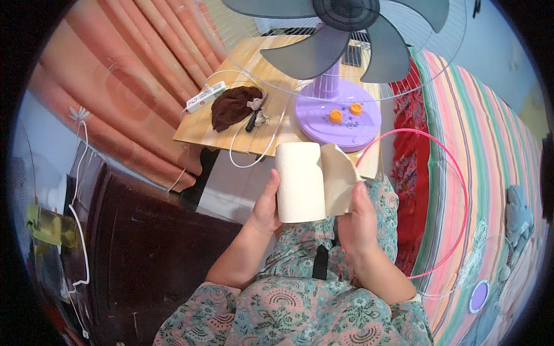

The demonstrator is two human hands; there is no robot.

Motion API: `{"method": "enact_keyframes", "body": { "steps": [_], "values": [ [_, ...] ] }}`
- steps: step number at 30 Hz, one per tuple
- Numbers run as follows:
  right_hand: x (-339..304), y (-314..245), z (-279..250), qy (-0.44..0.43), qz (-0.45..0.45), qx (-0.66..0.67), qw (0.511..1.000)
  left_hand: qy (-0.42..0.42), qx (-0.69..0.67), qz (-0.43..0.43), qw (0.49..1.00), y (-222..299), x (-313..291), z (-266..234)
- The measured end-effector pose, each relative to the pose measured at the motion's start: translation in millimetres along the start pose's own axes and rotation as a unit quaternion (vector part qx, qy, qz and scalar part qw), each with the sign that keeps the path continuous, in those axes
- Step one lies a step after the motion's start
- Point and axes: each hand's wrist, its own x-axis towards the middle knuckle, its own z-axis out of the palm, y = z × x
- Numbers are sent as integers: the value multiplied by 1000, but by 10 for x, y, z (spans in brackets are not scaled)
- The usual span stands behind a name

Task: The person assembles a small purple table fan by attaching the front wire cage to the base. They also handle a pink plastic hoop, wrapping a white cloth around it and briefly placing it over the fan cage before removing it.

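Note:
A cream-coloured roll of paper (300,183) is held upright over my lap. My left hand (266,203) grips the roll from its left side, the thumb pointing up along it and the other fingers mostly hidden behind. From the roll's right side a loose sheet (339,179) hangs unwound, its outer edge uneven. That edge is pinched in my right hand (358,219), with the thumb on the near face.
Ahead stands a wooden table (196,131) carrying a purple fan base (346,132), a brown cloth (235,106) and a white power strip (206,97). Caged fan blades (314,55) overhang it. To the right, a pink hoop (461,184) leans against a striped bed (490,144).

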Motion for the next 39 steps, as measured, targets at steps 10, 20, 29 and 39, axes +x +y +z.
{"method": "enact_keyframes", "body": {
  "steps": [10,20,29,39],
  "values": [
    [284,-183,49,-31,104,255,961,-34,53,-16,998,125,-318,-41],
    [335,-370,157,-158,144,171,962,179,414,378,808,1393,-1336,419],
    [66,41,824,-82,310,10,947,475,567,464,487,2726,-1835,876],
    [12,-144,430,-75,263,41,961,600,636,443,197,2936,-1807,442]
  ]
}}
